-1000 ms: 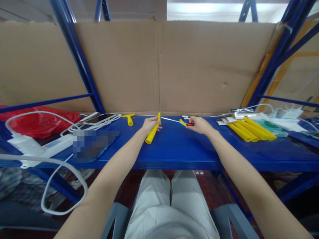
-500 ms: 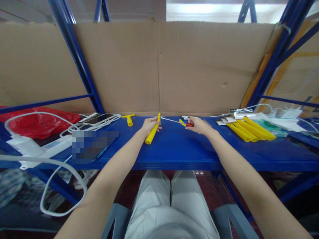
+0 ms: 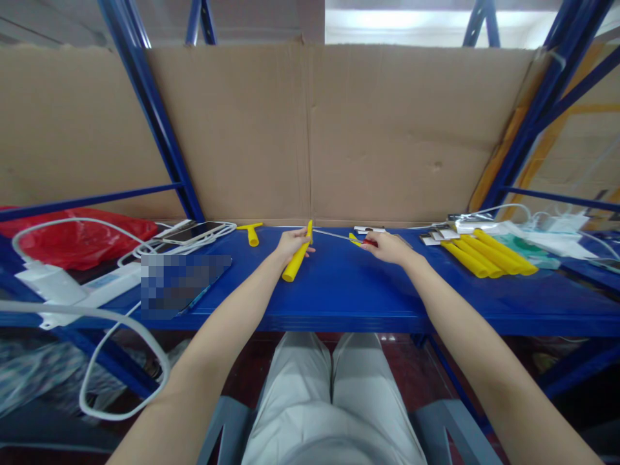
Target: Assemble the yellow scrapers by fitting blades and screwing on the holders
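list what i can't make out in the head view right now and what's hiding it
All in the head view:
Red-handled tool: most of its grip is covered by the right hand.
Its tip: too small to tell whether it touches the yellow tool in the left hand.
Flat device: much of its surface is masked by pixel blocks.
Red bag: cut off by the picture's left edge.

Head view, single: worn on your head, facing forward and down; your lap (image 3: 334,403) nearest, left hand (image 3: 291,243) and right hand (image 3: 389,247) mid-frame, cardboard panel (image 3: 232,135) beyond.
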`<state>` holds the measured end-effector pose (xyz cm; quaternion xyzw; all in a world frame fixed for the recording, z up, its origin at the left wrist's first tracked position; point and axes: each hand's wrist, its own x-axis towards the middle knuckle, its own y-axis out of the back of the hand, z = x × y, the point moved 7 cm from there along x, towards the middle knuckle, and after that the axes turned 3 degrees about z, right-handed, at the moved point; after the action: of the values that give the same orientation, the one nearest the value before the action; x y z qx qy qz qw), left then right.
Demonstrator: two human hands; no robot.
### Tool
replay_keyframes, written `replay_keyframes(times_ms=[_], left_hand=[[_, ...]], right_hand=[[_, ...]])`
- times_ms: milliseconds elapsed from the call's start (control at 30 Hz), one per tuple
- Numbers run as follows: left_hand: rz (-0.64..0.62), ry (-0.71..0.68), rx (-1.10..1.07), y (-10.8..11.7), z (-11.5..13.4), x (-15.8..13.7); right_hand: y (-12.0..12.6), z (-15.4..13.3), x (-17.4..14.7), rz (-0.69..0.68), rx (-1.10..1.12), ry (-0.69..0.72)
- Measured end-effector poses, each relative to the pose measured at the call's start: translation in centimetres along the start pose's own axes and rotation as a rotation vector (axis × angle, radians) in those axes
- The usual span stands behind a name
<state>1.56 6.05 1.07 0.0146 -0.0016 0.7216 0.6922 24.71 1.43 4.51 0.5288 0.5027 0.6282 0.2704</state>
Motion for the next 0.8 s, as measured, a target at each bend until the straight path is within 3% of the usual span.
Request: replay_keyframes(times_ms=[200, 500, 800], left_hand=[[0.01, 0.005, 0.001, 0.0, 0.1, -0.2], [0.001, -0.001, 0.011, -0.2, 0.1, -0.1], [-0.017, -0.006, -0.005, -0.3, 0.1, -0.1]], right_hand=[[-1.0, 0.9, 0.6, 0.026, 0.137, 0.007], [0.0, 0.8, 0.0, 0.012, -0.011, -0.043], [-0.5, 1.2, 0.3, 0.014, 0.155, -0.024]])
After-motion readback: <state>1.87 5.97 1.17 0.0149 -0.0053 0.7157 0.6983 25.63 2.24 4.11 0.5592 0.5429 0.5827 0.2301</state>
